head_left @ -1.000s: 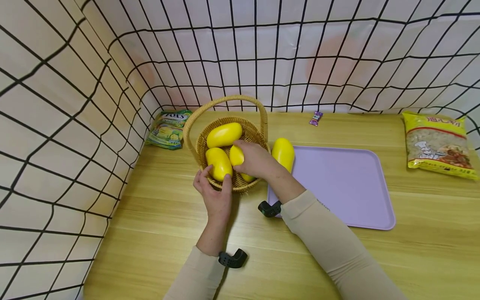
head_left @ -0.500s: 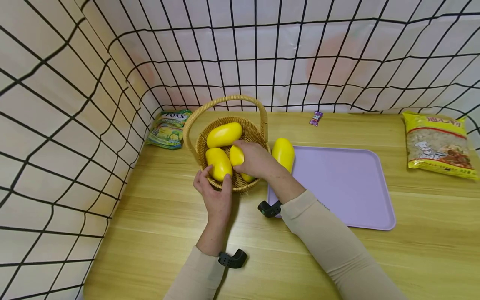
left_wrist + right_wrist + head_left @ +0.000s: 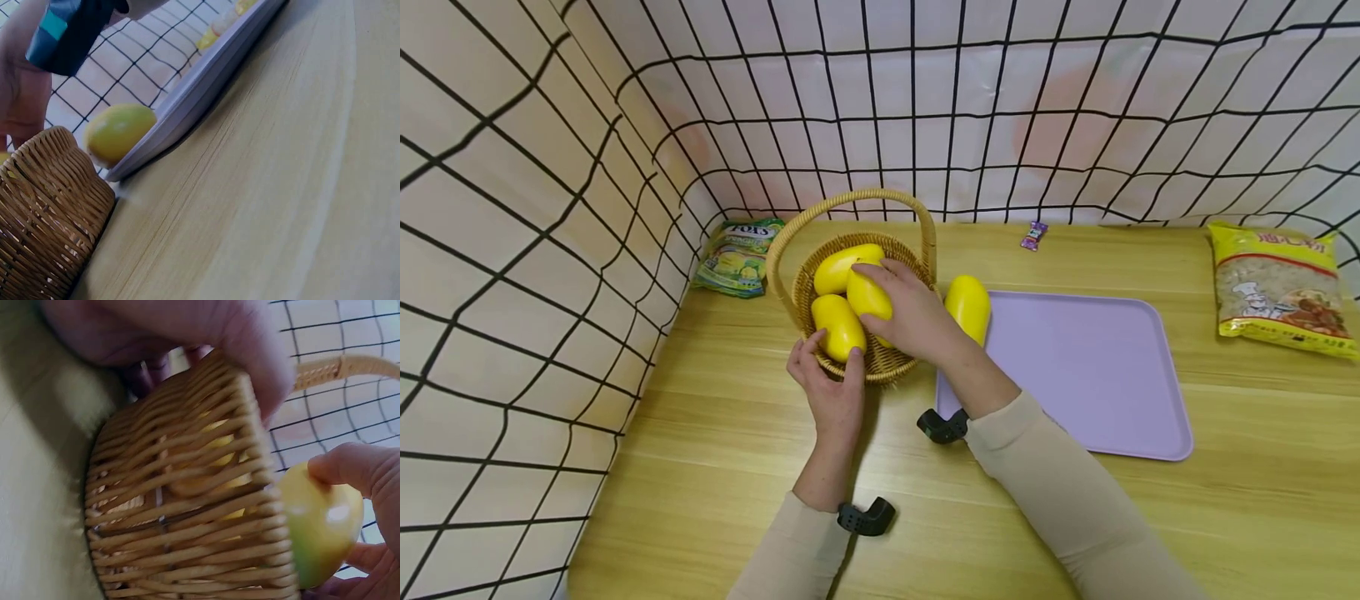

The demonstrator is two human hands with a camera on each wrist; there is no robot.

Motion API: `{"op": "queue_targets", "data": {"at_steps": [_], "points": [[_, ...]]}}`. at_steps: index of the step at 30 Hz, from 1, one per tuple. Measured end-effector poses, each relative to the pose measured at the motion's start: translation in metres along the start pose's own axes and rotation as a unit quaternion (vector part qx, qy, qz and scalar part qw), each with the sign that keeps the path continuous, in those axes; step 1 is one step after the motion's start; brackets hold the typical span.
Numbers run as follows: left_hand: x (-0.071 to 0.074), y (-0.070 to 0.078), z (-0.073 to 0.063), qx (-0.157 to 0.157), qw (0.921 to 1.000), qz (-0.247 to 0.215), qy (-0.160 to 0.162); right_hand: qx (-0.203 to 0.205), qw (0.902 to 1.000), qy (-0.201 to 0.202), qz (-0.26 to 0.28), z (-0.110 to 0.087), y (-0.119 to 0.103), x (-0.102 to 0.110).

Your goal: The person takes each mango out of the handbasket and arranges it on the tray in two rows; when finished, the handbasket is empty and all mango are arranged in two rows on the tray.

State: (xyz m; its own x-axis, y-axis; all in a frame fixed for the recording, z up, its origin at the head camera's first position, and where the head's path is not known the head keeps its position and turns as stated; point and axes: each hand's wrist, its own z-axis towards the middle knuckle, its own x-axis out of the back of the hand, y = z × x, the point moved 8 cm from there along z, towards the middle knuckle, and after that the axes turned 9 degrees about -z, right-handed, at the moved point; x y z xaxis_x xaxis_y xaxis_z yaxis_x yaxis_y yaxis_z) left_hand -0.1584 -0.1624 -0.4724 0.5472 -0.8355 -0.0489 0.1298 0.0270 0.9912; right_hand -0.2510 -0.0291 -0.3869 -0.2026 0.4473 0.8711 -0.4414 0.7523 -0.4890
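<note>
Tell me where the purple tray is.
In the head view, the purple tray lies on the table right of the basket, a yellow fruit at its left.

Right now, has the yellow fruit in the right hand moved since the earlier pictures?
Yes: against the basket, the gripped fruit has shifted toward the rear fruit, now partly covering it in the head view.

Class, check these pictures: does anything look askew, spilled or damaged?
Nothing looks spilled or damaged. One yellow fruit looks slightly askew at the far left corner of the lavender tray, seeming to overhang its rim.
</note>
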Motion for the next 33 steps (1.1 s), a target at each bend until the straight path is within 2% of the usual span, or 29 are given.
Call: {"op": "queue_targets", "data": {"at_steps": [8,14,20,27,33], "points": [[0.000,0.000,0.000,0.000,1.0000,-0.001,0.003,-0.001,0.9980,0.034,0.053,-0.016,-0.007,0.019],[0.000,0.000,0.000,-0.001,1.0000,0.003,0.005,-0.008,0.9914,0.066,0.113,-0.031,-0.004,0.029],[-0.001,0.001,0.000,-0.002,1.0000,0.000,0.000,-0.008,0.9856,0.102,0.135,-0.049,0.004,0.038],[-0.001,0.001,0.000,0.000,1.0000,0.000,-0.005,-0.060,0.9846,0.113,0.119,-0.067,0.024,0.046],[-0.001,0.001,0.000,0.000,1.0000,-0.003,-0.002,-0.093,0.9794,0.128,0.126,-0.082,0.041,0.053]]}}
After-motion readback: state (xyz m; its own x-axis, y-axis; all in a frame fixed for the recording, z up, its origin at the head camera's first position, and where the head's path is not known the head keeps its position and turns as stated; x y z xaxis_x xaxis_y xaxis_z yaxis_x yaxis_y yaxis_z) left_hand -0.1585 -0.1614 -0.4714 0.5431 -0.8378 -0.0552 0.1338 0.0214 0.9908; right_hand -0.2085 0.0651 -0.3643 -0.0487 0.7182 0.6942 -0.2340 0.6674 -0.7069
